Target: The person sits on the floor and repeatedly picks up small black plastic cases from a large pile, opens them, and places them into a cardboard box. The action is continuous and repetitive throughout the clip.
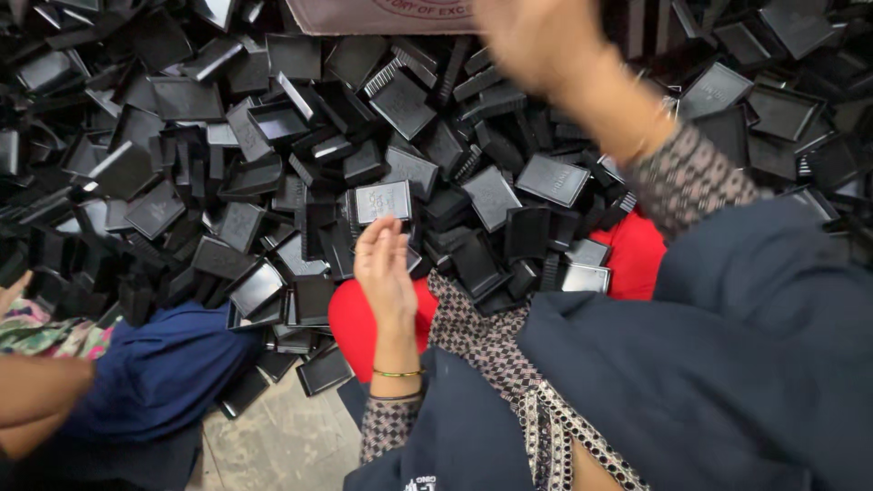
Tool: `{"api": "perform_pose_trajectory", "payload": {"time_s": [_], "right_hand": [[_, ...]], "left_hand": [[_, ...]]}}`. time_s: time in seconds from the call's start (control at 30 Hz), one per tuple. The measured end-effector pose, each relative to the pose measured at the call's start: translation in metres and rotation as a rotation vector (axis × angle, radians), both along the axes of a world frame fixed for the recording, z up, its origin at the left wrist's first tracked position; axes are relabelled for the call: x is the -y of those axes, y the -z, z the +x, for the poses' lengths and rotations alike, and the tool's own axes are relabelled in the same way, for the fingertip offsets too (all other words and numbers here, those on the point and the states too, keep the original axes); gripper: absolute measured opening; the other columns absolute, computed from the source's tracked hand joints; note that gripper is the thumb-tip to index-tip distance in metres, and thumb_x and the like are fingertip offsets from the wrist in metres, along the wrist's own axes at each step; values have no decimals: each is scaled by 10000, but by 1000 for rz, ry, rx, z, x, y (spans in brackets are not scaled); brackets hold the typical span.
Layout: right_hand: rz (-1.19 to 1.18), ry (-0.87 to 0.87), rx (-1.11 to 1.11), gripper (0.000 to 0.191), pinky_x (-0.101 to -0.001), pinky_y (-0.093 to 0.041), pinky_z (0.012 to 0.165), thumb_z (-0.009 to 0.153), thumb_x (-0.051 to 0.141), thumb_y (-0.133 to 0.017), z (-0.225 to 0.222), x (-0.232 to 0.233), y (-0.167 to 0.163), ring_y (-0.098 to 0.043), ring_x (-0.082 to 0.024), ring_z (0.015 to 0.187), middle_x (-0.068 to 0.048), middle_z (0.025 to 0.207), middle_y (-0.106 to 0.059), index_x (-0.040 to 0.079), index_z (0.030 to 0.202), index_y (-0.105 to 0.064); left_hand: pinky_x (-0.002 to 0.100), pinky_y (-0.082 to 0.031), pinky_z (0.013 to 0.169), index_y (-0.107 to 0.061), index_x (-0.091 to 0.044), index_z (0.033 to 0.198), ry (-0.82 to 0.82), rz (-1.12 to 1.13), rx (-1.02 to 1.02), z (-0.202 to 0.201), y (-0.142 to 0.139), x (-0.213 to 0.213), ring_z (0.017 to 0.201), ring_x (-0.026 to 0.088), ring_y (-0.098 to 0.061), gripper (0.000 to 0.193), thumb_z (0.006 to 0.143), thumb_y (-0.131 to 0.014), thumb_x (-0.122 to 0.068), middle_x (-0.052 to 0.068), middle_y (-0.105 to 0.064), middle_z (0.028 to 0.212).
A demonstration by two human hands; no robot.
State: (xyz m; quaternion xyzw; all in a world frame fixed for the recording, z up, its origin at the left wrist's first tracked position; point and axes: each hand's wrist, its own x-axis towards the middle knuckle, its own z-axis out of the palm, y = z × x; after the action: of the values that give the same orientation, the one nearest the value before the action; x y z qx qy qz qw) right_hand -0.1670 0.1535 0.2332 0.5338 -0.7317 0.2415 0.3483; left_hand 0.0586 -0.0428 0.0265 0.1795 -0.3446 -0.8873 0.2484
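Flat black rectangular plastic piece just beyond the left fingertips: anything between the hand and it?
Nothing visible. The left hand, open, sits right at the flat black rectangular plastic piece, which lies on top of the heap of black plastic pieces, uncovered. The right hand is raised and blurred, far off.

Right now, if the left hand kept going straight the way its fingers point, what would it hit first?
The left hand points up the picture toward the heap. It would most likely meet the flat black plastic lid lying just past its fingertips, though the gap in depth is hard to judge.
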Motion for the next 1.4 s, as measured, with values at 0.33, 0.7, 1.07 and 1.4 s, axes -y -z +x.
{"api": "perform_pose_trajectory", "payload": {"time_s": [0.33, 0.7, 1.07, 1.4], "right_hand": [[72, 133, 132, 305, -436, -523, 930, 881, 39, -695, 14, -44, 109, -699, -307, 1074, -102, 1151, -749, 52, 1185, -707], [261, 10, 441, 694, -458, -466, 927, 744, 333, -843, 101, -58, 144, -646, -389, 1070, -212, 1163, -679, -68, 1274, -645], [52, -245, 688, 320, -420, -535, 1056, 839, -13, -710, 138, -33, 130, -654, -352, 1240, -161, 1310, -674, 46, 1150, -659], [-152, -150, 921, 538, -371, -533, 1040, 791, 251, -884, 145, -1, 133, -690, -292, 1187, -165, 1283, -680, 43, 1237, -665]], "left_hand": [[358, -443, 1156, -610, 38, 1310, 80, -455, -17, -11, -10, 14, 1313, 212, -594, 346, 1019, -677, -137, 134, -648, 1371], [428, -564, 972, -443, -137, 1505, 490, 34, -163, -11, -2, -11, 1104, 258, -651, 641, 946, -759, -122, 174, -637, 1238], [402, -592, 891, -648, -30, 1224, 464, 557, 121, -2, -1, -39, 1009, 261, -700, 543, 941, -666, -493, 143, -706, 1162], [336, -464, 1102, -494, -73, 1483, 176, -113, -64, -13, -16, -39, 1222, 185, -616, 720, 1002, -407, -601, 70, -633, 1353]]}}
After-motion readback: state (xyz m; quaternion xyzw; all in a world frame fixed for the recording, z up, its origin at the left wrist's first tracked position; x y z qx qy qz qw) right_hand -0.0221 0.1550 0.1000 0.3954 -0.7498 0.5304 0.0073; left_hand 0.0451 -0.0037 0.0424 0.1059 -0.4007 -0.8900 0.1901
